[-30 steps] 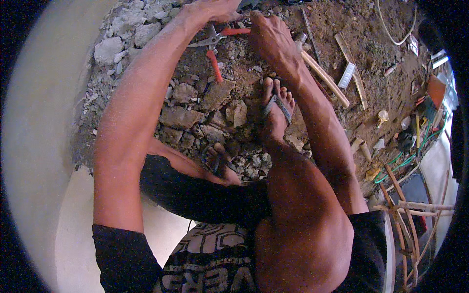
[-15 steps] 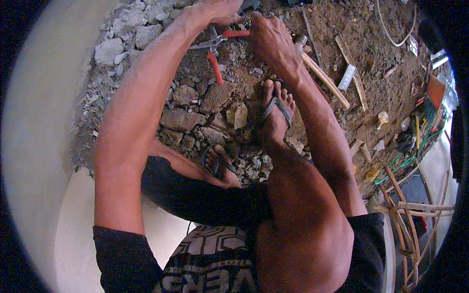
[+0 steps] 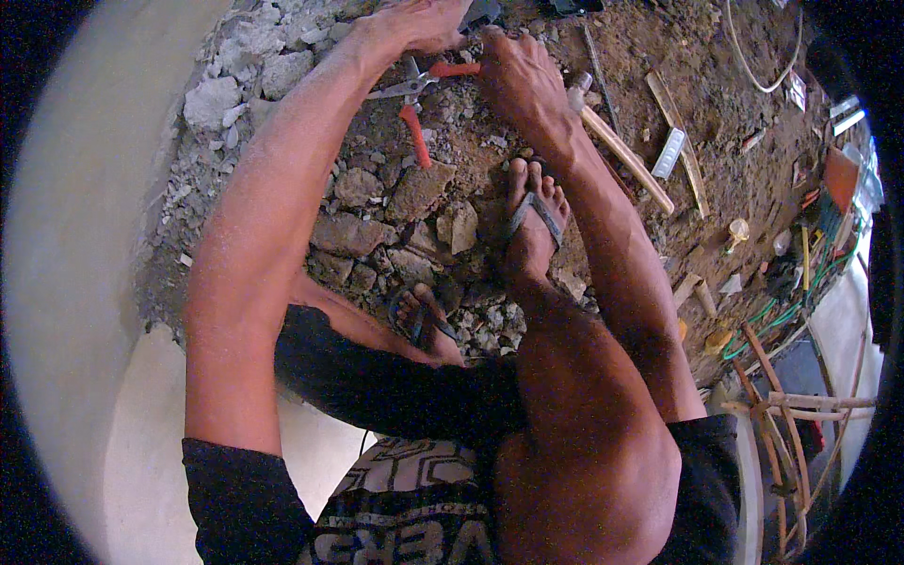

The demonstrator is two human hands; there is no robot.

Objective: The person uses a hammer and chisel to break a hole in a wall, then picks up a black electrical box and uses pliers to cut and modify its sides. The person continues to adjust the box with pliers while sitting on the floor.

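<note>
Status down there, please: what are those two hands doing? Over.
Left hand, right hand near top edge; grip unclear. Dark object between them, partly visible. Red-handled cutters lie open close by.

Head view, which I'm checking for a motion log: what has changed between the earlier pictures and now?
Very little: the whole scene sits slightly lower in the picture, as if the view tilted. Nothing was visibly taken hold of or let go, though the fingers are partly hidden. The left hand, right hand, red-handled cutting tool and hammer stayed as they were.
</note>
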